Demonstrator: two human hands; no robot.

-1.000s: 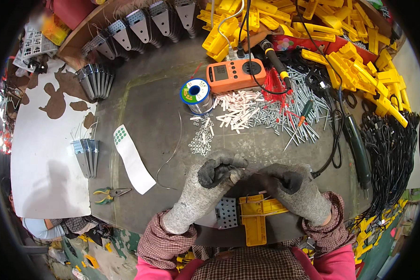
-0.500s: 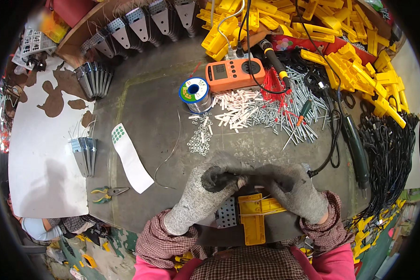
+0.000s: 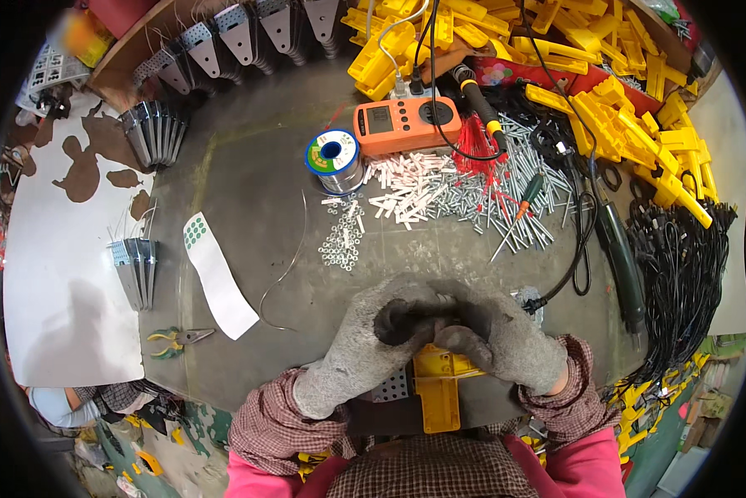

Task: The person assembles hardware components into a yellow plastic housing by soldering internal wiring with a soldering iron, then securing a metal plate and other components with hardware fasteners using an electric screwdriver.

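Note:
My left hand (image 3: 385,336), in a grey knit glove with a dark palm, is closed, its fingertips meeting those of my right hand (image 3: 506,336). The right is closed as well, in a matching glove. Whatever the fingers hold between them is hidden. Just below them, at the bench's near edge, lies a yellow plastic housing (image 3: 439,400), its upper part partly covered by the right hand. Against its left side sits a metal plate with holes (image 3: 392,387), partly hidden behind the left wrist.
Beyond the hands lie small nuts (image 3: 340,246), white sleeves (image 3: 406,187), screws (image 3: 522,216), a solder spool (image 3: 336,162) and an orange meter (image 3: 406,124). Pliers (image 3: 178,340) and a sticker strip (image 3: 219,278) are left. Right are a green-handled screwdriver (image 3: 529,195), black cables (image 3: 680,274) and yellow housings (image 3: 638,141).
My hands have come closer together, the right moving left over the yellow housing and covering more of it. The whole view has shifted slightly, so the bench things appear further left.

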